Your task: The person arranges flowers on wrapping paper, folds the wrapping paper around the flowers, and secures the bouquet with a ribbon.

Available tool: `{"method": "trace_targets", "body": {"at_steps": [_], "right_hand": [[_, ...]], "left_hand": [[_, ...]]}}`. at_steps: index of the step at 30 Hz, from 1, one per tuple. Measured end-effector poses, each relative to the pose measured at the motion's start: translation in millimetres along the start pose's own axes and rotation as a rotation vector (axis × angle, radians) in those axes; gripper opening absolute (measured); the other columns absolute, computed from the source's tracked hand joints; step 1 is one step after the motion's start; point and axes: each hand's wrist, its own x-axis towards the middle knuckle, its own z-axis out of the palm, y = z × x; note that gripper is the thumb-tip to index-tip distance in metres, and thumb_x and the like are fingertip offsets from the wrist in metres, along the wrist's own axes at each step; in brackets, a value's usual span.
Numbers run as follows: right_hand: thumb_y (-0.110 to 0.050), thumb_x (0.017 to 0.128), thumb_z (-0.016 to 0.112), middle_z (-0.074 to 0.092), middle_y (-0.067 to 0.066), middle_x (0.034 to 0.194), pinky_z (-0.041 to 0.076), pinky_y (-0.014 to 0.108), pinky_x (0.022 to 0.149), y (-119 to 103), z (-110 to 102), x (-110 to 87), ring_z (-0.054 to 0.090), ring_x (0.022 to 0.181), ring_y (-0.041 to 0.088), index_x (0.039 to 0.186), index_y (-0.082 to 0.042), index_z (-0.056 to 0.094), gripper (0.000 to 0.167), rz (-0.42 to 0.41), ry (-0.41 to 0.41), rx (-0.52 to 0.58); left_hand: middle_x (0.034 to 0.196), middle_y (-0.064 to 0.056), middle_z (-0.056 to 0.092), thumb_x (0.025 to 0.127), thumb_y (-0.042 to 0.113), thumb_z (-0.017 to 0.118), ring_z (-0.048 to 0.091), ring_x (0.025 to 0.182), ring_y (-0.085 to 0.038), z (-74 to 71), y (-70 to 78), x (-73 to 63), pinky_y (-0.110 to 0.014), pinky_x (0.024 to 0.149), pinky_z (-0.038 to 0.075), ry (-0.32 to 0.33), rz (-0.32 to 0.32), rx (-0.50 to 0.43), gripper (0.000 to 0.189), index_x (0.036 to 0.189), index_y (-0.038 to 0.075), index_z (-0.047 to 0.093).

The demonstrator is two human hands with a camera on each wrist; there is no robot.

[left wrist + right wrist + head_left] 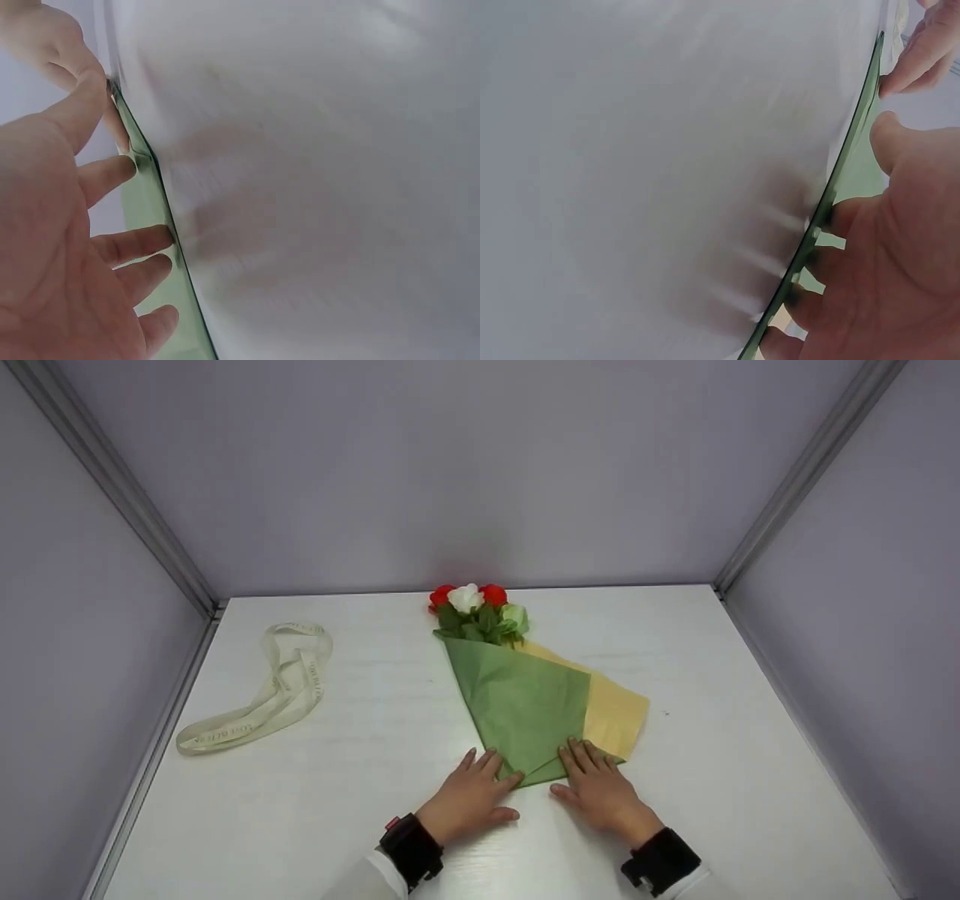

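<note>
Left hand and right hand, fingers straight, rest on green paper; flowers apparently mid-wrapping. Next move likely calls for folding yellow paper across.

The pale ribbon bears printed lettering, "LOVE" readable, the rest unclear.

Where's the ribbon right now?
In the head view, the ribbon lies on the table at far left, apart from the flowers and green paper.
</note>
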Motion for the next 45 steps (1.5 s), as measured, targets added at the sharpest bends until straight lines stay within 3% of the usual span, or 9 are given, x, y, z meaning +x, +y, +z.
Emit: {"method": "trace_targets", "body": {"at_steps": [10,17,22,25,29,35,40,45], "right_hand": [[-0.045,0.103,0.043,0.024,0.02,0.158,0.022,0.061,0.11,3,-9,-12.7,0.018,0.144,0.043,0.151,-0.009,0.038,0.06,0.021,0.1,0.059],[-0.047,0.104,0.038,0.027,0.018,0.157,0.019,0.064,0.11,3,-12,-21.8,0.019,0.144,0.043,0.151,-0.009,0.039,0.06,0.029,0.005,0.083],[-0.045,0.105,0.04,0.027,0.022,0.156,0.017,0.067,0.109,10,-13,-27.8,0.019,0.143,0.046,0.148,-0.002,0.041,0.061,0.116,-0.008,0.105],[-0.042,0.105,0.04,0.022,0.028,0.156,0.014,0.069,0.107,18,-13,-28.7,0.015,0.142,0.05,0.149,-0.004,0.042,0.057,0.186,0.009,0.122],[-0.034,0.105,0.044,0.023,0.036,0.151,0.015,0.07,0.107,32,-13,-22.5,0.017,0.14,0.053,0.147,-0.006,0.045,0.05,0.261,0.088,0.148],[-0.029,0.1,0.055,0.03,0.043,0.142,0.025,0.067,0.105,64,-23,2.5,0.028,0.132,0.056,0.144,0.013,0.035,0.063,0.329,0.263,0.183],[-0.037,0.1,0.053,0.01,0.04,0.152,0.01,0.069,0.108,90,-32,18.6,0.009,0.139,0.055,0.15,0.014,0.014,0.081,0.397,0.206,0.248],[-0.043,0.101,0.05,0.006,0.037,0.154,0.005,0.071,0.107,100,-34,23.0,0.003,0.14,0.055,0.151,0.01,0.021,0.079,0.425,0.132,0.226]], "left_hand": [[0.147,-0.017,0.037,0.094,0.064,0.047,0.032,0.14,-0.035,0.6,0.2,4.4,-0.051,0.113,0.023,0.028,0.007,-0.004,0.063,0.146,0.029,0.049],[0.154,-0.014,0.032,0.095,0.063,0.045,0.023,0.145,-0.035,-1.9,-0.2,4.2,-0.052,0.114,0.022,0.016,0.022,-0.003,0.065,0.146,0.024,0.049],[0.155,-0.011,0.032,0.095,0.062,0.046,0.021,0.145,-0.033,-2.4,0.5,4.7,-0.052,0.114,0.021,0.004,0.029,-0.024,0.066,0.147,0.023,0.048],[0.155,-0.011,0.032,0.095,0.062,0.047,0.021,0.145,-0.032,-2.7,0.0,4.7,-0.051,0.114,0.021,0.0,0.031,-0.033,0.066,0.148,0.023,0.047],[0.156,-0.01,0.032,0.095,0.062,0.046,0.022,0.146,-0.032,-3.0,-1.2,4.5,-0.051,0.114,0.021,0.0,0.032,-0.036,0.066,0.148,0.023,0.047],[0.156,-0.01,0.032,0.095,0.063,0.045,0.022,0.146,-0.03,-2.7,-2.8,5.7,-0.05,0.114,0.022,-0.003,0.026,-0.026,0.066,0.148,0.023,0.047],[0.155,-0.01,0.033,0.095,0.062,0.047,0.023,0.145,-0.031,-2.9,-1.4,7.0,-0.051,0.114,0.023,-0.003,0.032,-0.034,0.066,0.147,0.022,0.048],[0.156,-0.01,0.032,0.095,0.061,0.048,0.022,0.145,-0.032,-3.9,0.3,7.0,-0.05,0.114,0.022,-0.011,0.034,-0.042,0.065,0.147,0.022,0.047]]}}
